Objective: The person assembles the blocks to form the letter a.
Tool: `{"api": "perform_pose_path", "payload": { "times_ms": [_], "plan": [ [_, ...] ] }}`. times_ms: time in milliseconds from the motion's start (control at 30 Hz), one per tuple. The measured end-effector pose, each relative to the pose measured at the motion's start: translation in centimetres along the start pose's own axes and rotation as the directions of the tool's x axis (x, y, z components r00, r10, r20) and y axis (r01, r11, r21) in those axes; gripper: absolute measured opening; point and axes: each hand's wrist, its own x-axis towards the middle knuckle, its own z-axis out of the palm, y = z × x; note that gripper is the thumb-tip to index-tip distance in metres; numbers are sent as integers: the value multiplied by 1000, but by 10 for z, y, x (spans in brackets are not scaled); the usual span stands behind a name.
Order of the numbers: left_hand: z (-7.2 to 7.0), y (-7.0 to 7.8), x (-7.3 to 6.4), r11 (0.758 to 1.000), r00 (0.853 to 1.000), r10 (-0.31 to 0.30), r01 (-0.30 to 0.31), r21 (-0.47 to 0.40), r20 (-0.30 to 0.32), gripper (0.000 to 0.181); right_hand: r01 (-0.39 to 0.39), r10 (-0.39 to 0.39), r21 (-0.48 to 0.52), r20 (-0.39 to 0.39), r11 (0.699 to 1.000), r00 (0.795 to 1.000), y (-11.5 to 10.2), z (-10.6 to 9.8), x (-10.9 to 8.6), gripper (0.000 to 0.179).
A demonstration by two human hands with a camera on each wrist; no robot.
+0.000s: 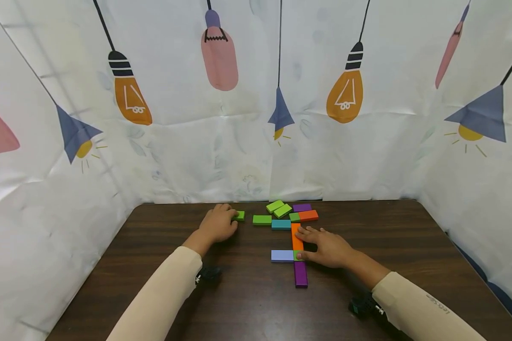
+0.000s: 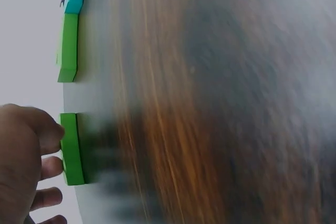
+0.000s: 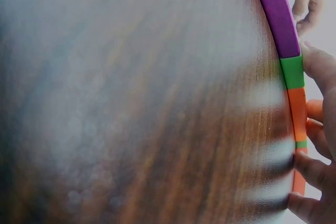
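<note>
Right sleeve: dark lettering, illegible. Desk: wood-grain top. Left hand: pinching one smooth, oblong green block near far edge. Right hand: fingers extended, touching flat orange block, set back from far edge.

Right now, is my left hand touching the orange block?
No, your left hand is at a green block, apart from the orange block.
</note>
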Motion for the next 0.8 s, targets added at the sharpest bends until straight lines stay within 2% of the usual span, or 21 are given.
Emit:
{"api": "perform_pose_path", "payload": {
  "times_ms": [233, 500, 800],
  "plan": [
    [-5, -6, -7, 1000, 1000, 4, -3, -15, 14, 31, 11, -11, 0, -2, 1000, 1000, -2, -2, -2, 79],
    [-5, -11, -12, 998, 999, 52, -52, -24, 5, 27, 2, -2, 9, 5, 1000, 1000, -4, -2, -1, 80],
    [-5, -8, -26, 989, 992, 122, -118, -85, 35, 24, -8, 7, 13, 12, 1000, 1000, -3, -2, -1, 81]
  ]
}}
